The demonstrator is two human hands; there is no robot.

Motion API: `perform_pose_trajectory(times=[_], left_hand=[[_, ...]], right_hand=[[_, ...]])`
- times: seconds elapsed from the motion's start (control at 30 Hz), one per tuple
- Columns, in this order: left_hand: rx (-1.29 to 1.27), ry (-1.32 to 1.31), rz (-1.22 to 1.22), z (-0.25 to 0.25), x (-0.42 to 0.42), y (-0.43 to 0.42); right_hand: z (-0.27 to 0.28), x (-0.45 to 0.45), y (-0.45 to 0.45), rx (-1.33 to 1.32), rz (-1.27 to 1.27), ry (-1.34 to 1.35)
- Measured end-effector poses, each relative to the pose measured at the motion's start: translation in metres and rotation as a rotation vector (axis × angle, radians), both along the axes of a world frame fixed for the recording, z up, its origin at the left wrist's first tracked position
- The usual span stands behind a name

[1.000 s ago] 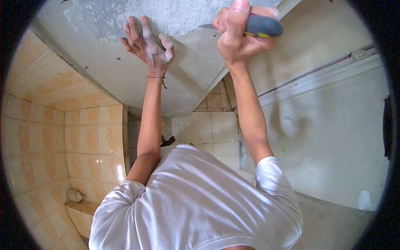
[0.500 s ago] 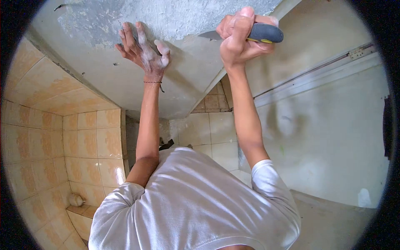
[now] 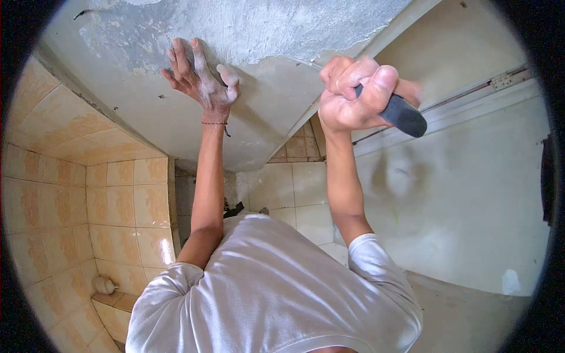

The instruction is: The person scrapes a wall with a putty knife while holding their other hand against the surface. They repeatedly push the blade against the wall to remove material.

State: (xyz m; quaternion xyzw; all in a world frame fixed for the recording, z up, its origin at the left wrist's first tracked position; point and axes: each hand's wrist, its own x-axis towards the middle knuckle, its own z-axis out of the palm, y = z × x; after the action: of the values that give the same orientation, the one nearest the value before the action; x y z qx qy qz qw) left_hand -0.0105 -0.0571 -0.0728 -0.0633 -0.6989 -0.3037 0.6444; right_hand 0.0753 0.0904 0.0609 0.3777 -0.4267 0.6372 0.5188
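While your left hand [image 3: 206, 82] lies spread against the pale grey-green painted wall [image 3: 176, 126], your right hand [image 3: 368, 97] is closed in a fist around a hand tool with a dark grey, rounded handle [image 3: 406, 116]. The handle's butt juts out below your right fist, slanting down and away from the wall; its front end is mostly covered by your fingers, and you cannot tell from this view whether it meets the surface. That fist sits in front of the wall's right edge, just beside the lower right end of a rough, bluish-grey and whitish patch [image 3: 265, 29] that runs along the upper part of the wall.

Your left hand is open, empty and dusted with white powder, its fingertips at the patch's lower edge and its thumb held out to the right. A thin dark cord bracelet [image 3: 215, 123] circles your left wrist. Below your hands, the wall narrows to its lower corner, well apart from both. Cream-and-orange glossy tiles [image 3: 126, 200] cover the surfaces on your left, where a small, rounded, pale object [image 3: 105, 285] rests on a tiled ledge [image 3: 123, 301].
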Motion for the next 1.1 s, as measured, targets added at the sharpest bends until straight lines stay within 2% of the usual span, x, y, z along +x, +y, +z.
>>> perform_pose_trajectory(times=[0.07,0.13,0.2,0.4,0.47,0.53,0.57,0.6,0.67,0.73,0.8,0.87,0.93,1.0,1.1], left_hand=[[0.0,-0.01,-0.002,0.0,0.0,0.001],[0.008,0.004,-0.036,0.0,0.0,0.0],[0.003,-0.001,-0.017,0.001,-0.001,0.001],[-0.006,-0.004,-0.024,-0.001,0.001,0.001],[-0.006,0.03,-0.028,0.002,-0.002,0.0],[-0.007,-0.026,0.004,0.001,0.0,0.0],[-0.006,-0.026,0.005,0.0,0.0,0.0],[-0.003,-0.018,0.0,0.001,0.0,0.0],[-0.003,-0.014,-0.012,0.001,0.001,0.001],[-0.001,-0.012,-0.019,0.002,0.001,0.001],[-0.002,-0.003,-0.012,0.003,0.0,0.0],[-0.004,0.002,-0.011,0.001,0.0,0.001],[-0.006,-0.034,-0.007,0.001,0.001,-0.001],[-0.01,-0.029,-0.006,0.0,0.002,0.0],[-0.005,-0.021,0.003,0.001,0.002,0.0]], right_hand=[[-0.012,-0.016,0.008,0.136,-0.344,-0.037],[-0.01,-0.012,0.001,0.056,-0.272,-0.132],[-0.007,-0.005,0.003,0.085,-0.06,0.035],[-0.012,-0.017,0.0,0.127,-0.303,-0.102],[-0.01,-0.004,-0.006,0.058,-0.203,-0.128],[-0.01,0.009,-0.003,0.076,-0.014,-0.033],[-0.011,0.007,0.005,0.218,0.0,0.089],[-0.013,0.003,0.006,0.218,-0.003,0.085],[-0.016,-0.01,0.007,0.27,-0.382,0.057],[-0.01,-0.015,0.006,0.32,-0.366,0.027],[-0.003,-0.006,-0.006,0.223,-0.224,-0.051],[0.016,0.01,-0.016,0.209,-0.213,-0.089],[0.021,0.013,-0.019,0.333,-0.212,-0.03],[0.005,-0.013,-0.026,0.183,-0.52,-0.071],[0.002,-0.007,-0.023,0.237,-0.63,0.015]])
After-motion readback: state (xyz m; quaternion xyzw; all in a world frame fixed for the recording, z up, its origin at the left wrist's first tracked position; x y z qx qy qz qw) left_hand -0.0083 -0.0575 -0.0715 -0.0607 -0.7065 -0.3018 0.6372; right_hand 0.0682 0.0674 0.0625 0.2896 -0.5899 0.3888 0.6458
